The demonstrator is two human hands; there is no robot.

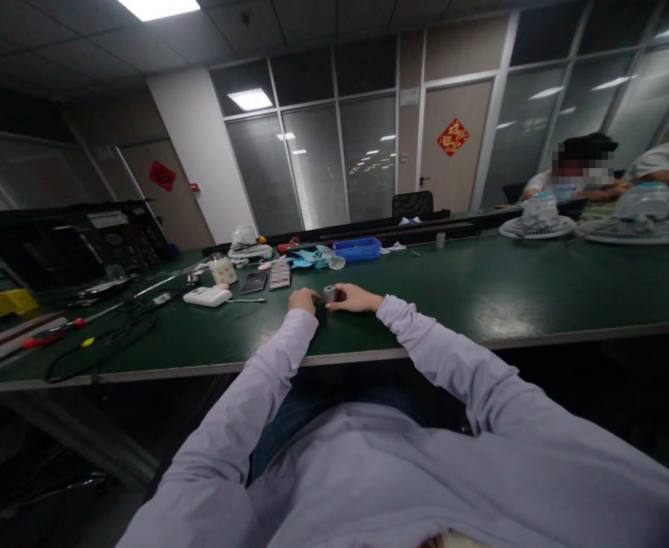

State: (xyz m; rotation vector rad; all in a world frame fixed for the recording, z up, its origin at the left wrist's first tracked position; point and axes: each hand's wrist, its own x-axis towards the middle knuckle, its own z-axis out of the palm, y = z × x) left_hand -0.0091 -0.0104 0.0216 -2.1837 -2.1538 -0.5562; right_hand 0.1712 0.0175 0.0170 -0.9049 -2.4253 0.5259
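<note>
A small grey metal cylinder (pixel 329 292) stands upright on the green table, close to its front edge. My right hand (pixel 358 297) is closed on it from the right, thumb and fingers against its side. On the cylinder's left is my left hand (pixel 304 299), its fingers curled and pointing toward it. Whether those fingertips touch the cylinder, or hold something small, is hidden by the back of the hand.
Left of my hands lie a white box (pixel 207 296) with a short cable, a phone (pixel 254 282), a printed card (pixel 280 275) and a jar (pixel 222 269). Behind are a blue bin (pixel 357 249) and another grey cylinder (pixel 440 240). White fan-like units (pixel 538 216) and two people are at right.
</note>
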